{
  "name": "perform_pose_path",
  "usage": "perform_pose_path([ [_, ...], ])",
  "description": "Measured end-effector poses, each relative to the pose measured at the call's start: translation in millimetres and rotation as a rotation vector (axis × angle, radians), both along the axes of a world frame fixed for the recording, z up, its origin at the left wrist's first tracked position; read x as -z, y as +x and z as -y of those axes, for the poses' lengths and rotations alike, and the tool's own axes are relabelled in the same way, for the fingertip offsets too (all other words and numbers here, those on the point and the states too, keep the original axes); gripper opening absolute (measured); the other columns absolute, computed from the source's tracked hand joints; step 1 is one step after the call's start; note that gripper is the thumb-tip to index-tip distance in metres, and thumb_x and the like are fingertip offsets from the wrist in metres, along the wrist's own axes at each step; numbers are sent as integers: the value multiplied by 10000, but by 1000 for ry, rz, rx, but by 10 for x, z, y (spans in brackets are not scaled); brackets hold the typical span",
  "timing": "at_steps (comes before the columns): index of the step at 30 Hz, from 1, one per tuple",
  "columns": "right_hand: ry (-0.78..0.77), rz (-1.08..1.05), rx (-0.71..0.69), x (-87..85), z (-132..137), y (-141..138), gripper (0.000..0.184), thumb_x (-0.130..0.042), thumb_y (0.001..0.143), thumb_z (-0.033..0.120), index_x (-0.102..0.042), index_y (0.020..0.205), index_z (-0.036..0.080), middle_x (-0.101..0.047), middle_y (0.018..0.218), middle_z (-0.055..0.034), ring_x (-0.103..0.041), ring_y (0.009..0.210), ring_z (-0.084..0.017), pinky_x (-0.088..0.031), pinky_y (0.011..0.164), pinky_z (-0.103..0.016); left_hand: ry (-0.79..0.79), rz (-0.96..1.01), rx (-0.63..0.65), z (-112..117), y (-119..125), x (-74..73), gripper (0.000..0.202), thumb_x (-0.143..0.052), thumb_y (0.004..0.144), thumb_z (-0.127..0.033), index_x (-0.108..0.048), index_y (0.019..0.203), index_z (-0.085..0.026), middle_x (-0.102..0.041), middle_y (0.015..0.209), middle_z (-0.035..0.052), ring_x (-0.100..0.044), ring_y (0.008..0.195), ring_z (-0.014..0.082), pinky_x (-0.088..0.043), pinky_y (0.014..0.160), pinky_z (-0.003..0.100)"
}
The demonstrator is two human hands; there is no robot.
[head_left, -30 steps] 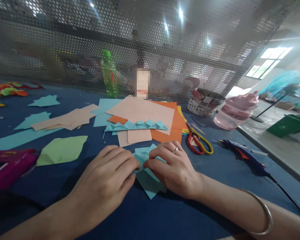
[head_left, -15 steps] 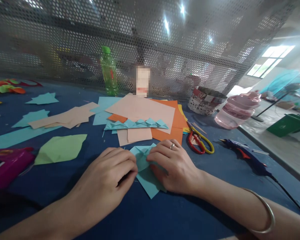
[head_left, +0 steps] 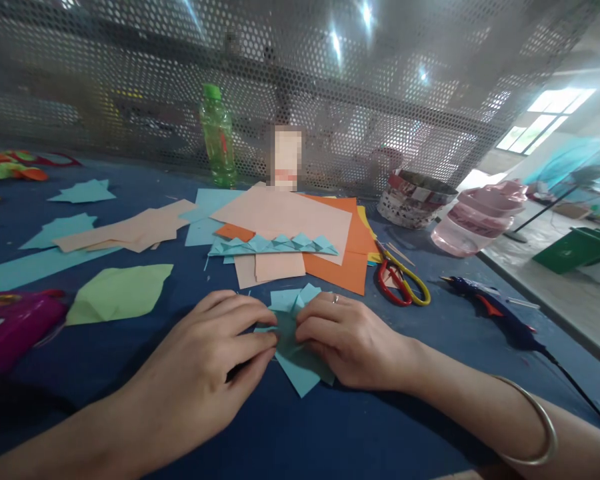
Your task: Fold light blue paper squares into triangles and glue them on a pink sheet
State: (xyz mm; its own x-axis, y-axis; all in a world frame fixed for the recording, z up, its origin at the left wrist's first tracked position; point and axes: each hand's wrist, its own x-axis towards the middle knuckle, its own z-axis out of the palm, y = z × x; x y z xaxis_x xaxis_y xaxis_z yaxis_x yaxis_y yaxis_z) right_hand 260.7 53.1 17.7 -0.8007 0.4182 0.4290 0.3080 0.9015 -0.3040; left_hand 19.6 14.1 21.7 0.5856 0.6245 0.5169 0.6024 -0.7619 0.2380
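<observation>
Blue paper (head_left: pixel 303 375) lies on the surface (head_left: pixel 300 440) between my hands, one corner pointing toward me. Left hand (head_left: pixel 220 343): fingers curled, tips at the paper's left side. Right hand (head_left: pixel 355 337): fingers bent over its right side. Cannot tell whether either pinches. Judgement: for a clean fold, steady one side, align edges, press the crease gently.

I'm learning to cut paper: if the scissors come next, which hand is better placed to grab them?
Probably the right hand: the scissors lie beyond it, on its side, handles nearest. The left hand is farther away, across the blue paper. Both hands are at that paper.
</observation>
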Motion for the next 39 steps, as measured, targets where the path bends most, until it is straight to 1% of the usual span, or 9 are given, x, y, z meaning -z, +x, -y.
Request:
perform_pose_path([
  [2,-33,-4,-4,-25,3,6,203,-509,954,49,-657,973,187,-712,988,-81,-642,894,-185,-549,787,-301,-20,-8,20,7,-23,-17,280,-517,1005,-155,-767,924,-251,-750,1058,29,-685,1004,210,-515,893,381],
  [5,-131,-46,-16,-44,3,3,183,-545,931,44,-659,974,180,-707,986,-85,-642,923,-189,-555,815,-310,-45,-16,52,15,-48,-35,306,-501,1002,-149,-782,950,-260,-754,1088,38,-700,1012,213,-555,863,359],
  [9,-252,-98,1,-29,-11,-10,46,-643,968,159,-664,944,191,-702,947,-67,-643,926,-183,-541,838,-314,-93,-11,83,16,-64,-53,302,-503,1005,-150,-783,970,-257,-758,1096,41,-718,1003,199,-589,822,310],
  [13,-336,-127,116,9,-14,-37,162,-671,988,241,-665,836,187,-674,823,-24,-613,801,-156,-495,764,-293,-124,-1,92,19,-66,-53,304,-494,1017,-159,-782,986,-250,-754,1096,49,-721,996,195,-600,789,295],
  [16,-387,-139,233,23,7,-68,165,-725,952,245,-665,812,180,-648,797,-6,-598,773,-145,-466,722,-275,-118,-9,104,22,-66,-48,315,-489,1020,-153,-787,994,-252,-753,1104,47,-723,1001,194,-602,800,302],
  [19,-386,-109,308,12,31,-105,149,-776,907,218,-667,814,176,-638,808,-1,-591,790,-145,-449,726,-271,-111,6,121,22,-63,-45,319,-487,1023,-155,-788,978,-249,-754,1093,45,-721,993,190,-597,803,295],
  [24,-408,-77,358,-3,41,-160,170,-803,864,169,-652,786,171,-628,797,5,-582,775,-139,-435,717,-264,-121,29,137,30,-50,-53,301,-491,1024,-151,-778,982,-233,-741,1040,43,-715,942,181,-591,806,299],
  [33,-415,-71,388,-9,41,-195,197,-804,842,129,-629,763,171,-628,784,12,-577,767,-134,-426,722,-263,-170,30,164,36,-44,-69,306,-476,1025,-136,-738,883,-206,-715,954,42,-683,840,167,-569,713,294],
  [39,-367,-69,393,-6,60,-213,201,-781,852,113,-612,761,174,-622,776,12,-568,763,-138,-419,728,-273,-177,30,165,30,-47,-61,310,-474,1017,-139,-759,936,-227,-721,941,45,-695,819,165,-578,708,276],
])
